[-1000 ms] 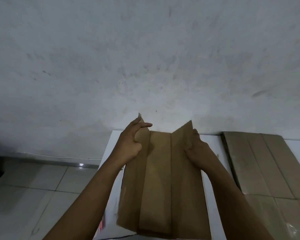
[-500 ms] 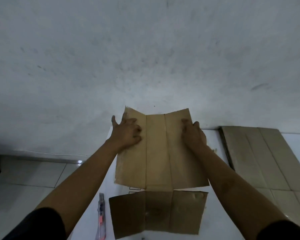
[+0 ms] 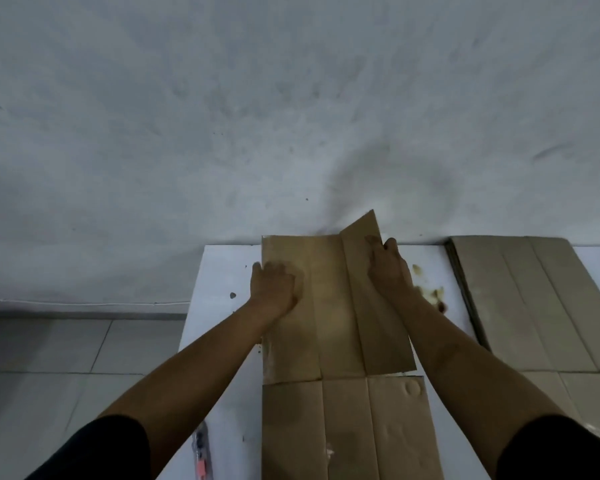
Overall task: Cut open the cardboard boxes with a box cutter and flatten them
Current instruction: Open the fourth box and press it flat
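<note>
Cardboard sheet (image 3: 336, 313), cut open, lay at frame centre on the white table (image 3: 219, 306); a second sheet (image 3: 347, 427) lay nearer, bottom centre. Box cutter (image 3: 201, 452) sat at lower left. Left hand (image 3: 274, 285) pressed flat, fingers spread, on the left panel. Right hand (image 3: 388, 268) gripped the raised right panel's edge. Flattened stack (image 3: 534, 299) lay at right.

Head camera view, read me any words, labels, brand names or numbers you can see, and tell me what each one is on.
No readable text in this view.
Cut-open cardboard sheet under both hands: plain brown, no print showing.
Nearer cardboard piece: only dents and scuffs.
Flattened cardboard stack on the right: no markings visible.
Box cutter at the table edge: too blurred to show any label.
</note>
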Motion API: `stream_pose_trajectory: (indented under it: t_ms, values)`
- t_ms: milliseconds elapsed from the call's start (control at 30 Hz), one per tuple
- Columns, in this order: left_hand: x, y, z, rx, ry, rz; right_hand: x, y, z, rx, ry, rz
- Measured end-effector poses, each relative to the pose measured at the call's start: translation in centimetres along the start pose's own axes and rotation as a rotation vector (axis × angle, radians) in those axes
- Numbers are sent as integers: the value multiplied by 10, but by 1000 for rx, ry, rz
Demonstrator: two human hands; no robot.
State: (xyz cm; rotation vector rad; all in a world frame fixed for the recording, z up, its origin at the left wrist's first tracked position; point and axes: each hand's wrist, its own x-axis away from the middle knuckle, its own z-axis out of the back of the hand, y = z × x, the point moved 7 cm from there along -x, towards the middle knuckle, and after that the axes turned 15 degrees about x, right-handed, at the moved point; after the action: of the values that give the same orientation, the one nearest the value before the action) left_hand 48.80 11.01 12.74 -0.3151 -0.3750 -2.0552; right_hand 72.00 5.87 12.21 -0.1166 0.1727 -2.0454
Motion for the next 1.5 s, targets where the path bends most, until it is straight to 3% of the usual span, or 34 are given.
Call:
stream_pose_trajectory:
  t_ms: [167,300,433,533,767,1033,1200,1333,1500]
  values:
    - [-2,16,-78,297,-234,-75,-1,19,-43,-17,-36,-25]
    - [5,21,-149,331,-339,-60,14,31,-76,147,-113,-51]
    - [17,17,-177,309,-182,-61,71,39,-131,313,-330,32]
    - [16,12,-188,273,-94,-73,126,35,-158,224,-363,60]
    - [13,9,-197,258,55,-80,249,21,-168,197,-245,95]
    - [14,10,-199,281,99,-58,255,20,-159,122,-227,96]
    - [7,12,-167,398,-19,-49,255,20,-158,146,-295,131]
    - [19,10,-165,308,-144,-74,257,18,-159,189,-361,165]
    - [75,14,-219,326,127,-91,258,19,-157,199,-339,303]
